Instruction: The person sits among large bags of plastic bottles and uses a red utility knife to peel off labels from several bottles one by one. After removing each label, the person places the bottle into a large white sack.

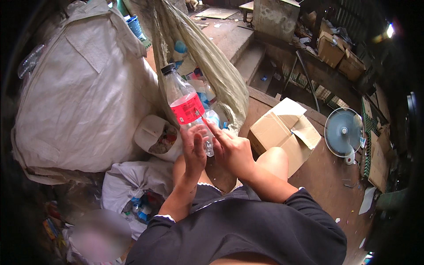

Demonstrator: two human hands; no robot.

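Observation:
A clear plastic bottle (177,87) with a dark cap and a red label (187,108) tilts up in front of me. My left hand (194,143) is around its lower part, the fingers partly hidden by the bottle. My right hand (233,149) comes in from the right, its index finger stretched toward the label's lower right edge. A thin red and dark piece shows at that fingertip; whether it is a small blade or a strip of label, I cannot tell. Behind the bottle, a hanging pale sack (223,73) gapes around several plastic bottles.
A large stuffed white sack (84,101) stands at left. Near my knees are a white container (148,132) with scraps and a cardboard box (282,132). A fan (343,131) stands at right. Lower left, a pale bag (128,179) lies beside loose bottles. Concrete steps rise behind.

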